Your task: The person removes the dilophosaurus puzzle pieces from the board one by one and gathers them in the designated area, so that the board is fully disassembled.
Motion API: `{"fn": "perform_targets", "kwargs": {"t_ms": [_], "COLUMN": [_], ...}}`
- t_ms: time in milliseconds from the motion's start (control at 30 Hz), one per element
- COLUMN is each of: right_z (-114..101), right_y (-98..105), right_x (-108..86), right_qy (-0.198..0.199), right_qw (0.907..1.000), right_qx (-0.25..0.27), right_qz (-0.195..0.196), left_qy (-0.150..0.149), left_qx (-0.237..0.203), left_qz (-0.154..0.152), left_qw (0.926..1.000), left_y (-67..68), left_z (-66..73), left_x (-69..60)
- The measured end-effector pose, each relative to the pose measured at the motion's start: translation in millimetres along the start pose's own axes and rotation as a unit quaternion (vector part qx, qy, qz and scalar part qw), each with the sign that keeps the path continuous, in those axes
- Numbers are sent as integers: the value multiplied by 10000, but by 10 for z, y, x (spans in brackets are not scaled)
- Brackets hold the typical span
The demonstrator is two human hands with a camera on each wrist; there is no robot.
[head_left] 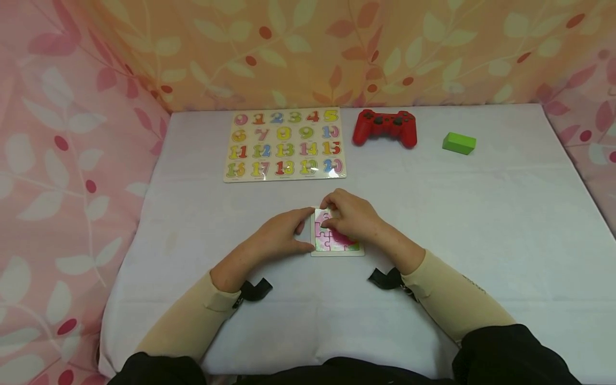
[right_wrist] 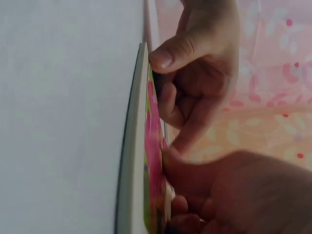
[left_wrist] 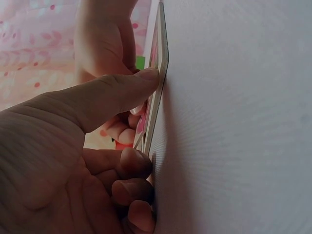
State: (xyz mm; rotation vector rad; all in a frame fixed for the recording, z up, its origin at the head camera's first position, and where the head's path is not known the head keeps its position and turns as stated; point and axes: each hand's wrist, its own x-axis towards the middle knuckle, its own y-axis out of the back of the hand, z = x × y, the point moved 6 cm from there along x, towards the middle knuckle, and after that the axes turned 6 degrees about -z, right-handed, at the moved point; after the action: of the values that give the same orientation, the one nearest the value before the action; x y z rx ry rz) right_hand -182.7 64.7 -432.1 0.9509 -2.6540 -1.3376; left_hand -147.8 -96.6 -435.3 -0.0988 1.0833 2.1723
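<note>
A small square jigsaw puzzle (head_left: 323,241) with a pink and green picture lies in a pale frame on the white table. My left hand (head_left: 283,231) holds the frame at its left edge, thumb near the lower corner and forefinger at the upper one. In the left wrist view the left thumb (left_wrist: 122,92) presses on the frame's rim (left_wrist: 155,105). Over the puzzle's upper right is my right hand (head_left: 353,216), its thumb and forefinger pinching a jigsaw piece near the top. That hand largely hides the piece. In the right wrist view, the right thumb (right_wrist: 183,170) lies against the pink surface (right_wrist: 154,141).
Behind the hands lies a wooden number board (head_left: 285,144). To its right are a red game controller (head_left: 385,127) and a green block (head_left: 459,143). Patterned curtains (head_left: 308,53) border the white table (head_left: 481,224) at the back and sides.
</note>
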Motion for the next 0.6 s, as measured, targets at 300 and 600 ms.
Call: {"fn": "perform_targets", "kwargs": {"t_ms": [300, 600], "right_z": [38, 55], "right_y": [-8, 24], "right_x": [2, 43], "right_qy": [4, 251], "right_qw": [9994, 9996], "right_qx": [167, -46], "right_qz": [294, 76], "left_qy": [-76, -60], "left_qx": [47, 58], "left_qz": [20, 56], "left_qw": [10000, 9999], "left_y": [5, 7], "left_z": [8, 14], "left_x": [-12, -22]}}
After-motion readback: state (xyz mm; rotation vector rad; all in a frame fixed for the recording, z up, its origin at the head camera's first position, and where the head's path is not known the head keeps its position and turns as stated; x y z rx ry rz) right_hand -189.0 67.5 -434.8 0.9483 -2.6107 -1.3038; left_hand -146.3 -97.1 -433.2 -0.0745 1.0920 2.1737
